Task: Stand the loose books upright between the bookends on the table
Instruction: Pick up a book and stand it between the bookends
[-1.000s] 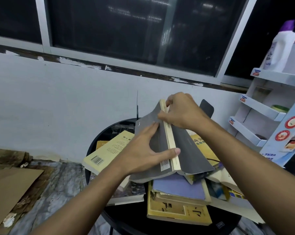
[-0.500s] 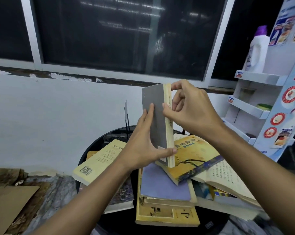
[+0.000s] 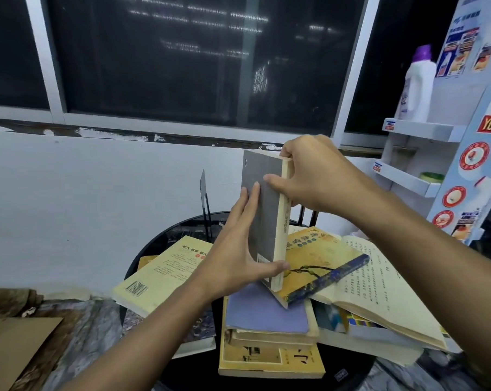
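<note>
both hands' grip, left hand (image 3: 235, 258) and right hand (image 3: 314, 176), clamps the upright grey book (image 3: 262, 215).

A dark-paned window with pale grey frames (image 3: 57, 80) runs above a white wall (image 3: 83, 198), a white plastic bottle with a purple cap (image 3: 417, 86) stands on a white printed cardboard display rack (image 3: 424, 131), and brown cardboard (image 3: 15, 345) lies lower left.

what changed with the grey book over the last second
The grey book, splayed open over the pile, was closed and raised upright. The left hand presses its cover; the right hand shifted to pinch its top edge. The loose books and bookend stayed put.
</note>
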A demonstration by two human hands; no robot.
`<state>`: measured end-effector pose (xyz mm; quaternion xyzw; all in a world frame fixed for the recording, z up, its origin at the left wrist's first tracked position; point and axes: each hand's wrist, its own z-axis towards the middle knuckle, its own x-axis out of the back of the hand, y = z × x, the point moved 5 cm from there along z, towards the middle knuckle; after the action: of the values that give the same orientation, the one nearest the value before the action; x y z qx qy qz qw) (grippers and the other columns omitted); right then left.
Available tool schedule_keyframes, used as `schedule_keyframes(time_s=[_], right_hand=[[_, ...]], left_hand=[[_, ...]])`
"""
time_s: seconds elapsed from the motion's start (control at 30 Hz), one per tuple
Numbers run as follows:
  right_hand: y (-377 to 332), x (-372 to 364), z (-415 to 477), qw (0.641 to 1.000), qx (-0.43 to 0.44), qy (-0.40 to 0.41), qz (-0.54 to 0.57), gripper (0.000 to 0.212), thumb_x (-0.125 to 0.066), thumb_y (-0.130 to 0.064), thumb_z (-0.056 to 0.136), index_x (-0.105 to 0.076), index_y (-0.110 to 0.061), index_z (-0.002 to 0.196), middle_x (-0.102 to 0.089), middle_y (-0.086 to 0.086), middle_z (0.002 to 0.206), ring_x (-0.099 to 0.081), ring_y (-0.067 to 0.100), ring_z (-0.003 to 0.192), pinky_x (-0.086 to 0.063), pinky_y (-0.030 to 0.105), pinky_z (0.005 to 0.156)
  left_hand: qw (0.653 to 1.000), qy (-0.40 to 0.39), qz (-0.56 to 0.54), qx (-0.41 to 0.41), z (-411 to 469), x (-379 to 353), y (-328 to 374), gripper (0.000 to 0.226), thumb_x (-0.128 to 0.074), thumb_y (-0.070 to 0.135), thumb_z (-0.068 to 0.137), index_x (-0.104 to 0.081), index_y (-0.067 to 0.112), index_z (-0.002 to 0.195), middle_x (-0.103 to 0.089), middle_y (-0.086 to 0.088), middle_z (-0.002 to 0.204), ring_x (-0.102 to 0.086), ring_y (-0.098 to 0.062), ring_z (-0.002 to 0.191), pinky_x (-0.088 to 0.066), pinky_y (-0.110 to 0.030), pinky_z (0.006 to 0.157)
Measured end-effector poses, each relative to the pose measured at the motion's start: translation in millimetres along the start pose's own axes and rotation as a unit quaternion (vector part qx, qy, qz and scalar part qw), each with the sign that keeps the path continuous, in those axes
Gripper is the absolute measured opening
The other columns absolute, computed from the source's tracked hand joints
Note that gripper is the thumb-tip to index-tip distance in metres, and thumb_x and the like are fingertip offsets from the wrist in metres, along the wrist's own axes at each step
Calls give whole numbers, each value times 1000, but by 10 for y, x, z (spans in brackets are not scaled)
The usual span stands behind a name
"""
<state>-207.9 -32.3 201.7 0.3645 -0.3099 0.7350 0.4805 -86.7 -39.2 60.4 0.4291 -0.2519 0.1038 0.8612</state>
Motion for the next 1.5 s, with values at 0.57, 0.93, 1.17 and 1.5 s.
schedule_keyframes(time_s=[0.57,0.93,1.17,1.5], right_hand=[[-94,-346,724,999,-26,27,-1,30,-71,-22,88,-54,0,76,-59,13,74,-62,32,58,-57,40,51],[-126,-1005,1269,1000,-18,7,-9,40,-55,5,86,-28,-11,62,-34,7,66,-33,22,53,-24,28,44],[-43,-1467,1398,998,-55,-18,14,37,-51,4,92,-32,-11,64,-38,5,70,-46,25,62,-24,28,44],[-54,-1956,1382,996,-79,-31,36,19,-51,-8,100,-48,-6,81,-37,1,69,-50,26,69,-31,29,48]], left_hand=[[997,64,25,36,450,677,-627,69,-57,48,96,-27,35,158,-36,17,158,-38,0,141,-44,-37,112],[970,29,199,137,1043,940,-1432,81,-66,29,97,-16,20,160,-31,-3,163,-30,-25,149,-34,-46,119],[973,18,178,148,1211,953,-1630,82,-72,15,92,-26,25,159,-58,-3,143,-70,-18,103,-58,-41,93],[981,27,135,135,1274,966,-1801,77,-72,7,90,-36,27,155,-52,0,150,-73,-12,101,-59,-36,93]])
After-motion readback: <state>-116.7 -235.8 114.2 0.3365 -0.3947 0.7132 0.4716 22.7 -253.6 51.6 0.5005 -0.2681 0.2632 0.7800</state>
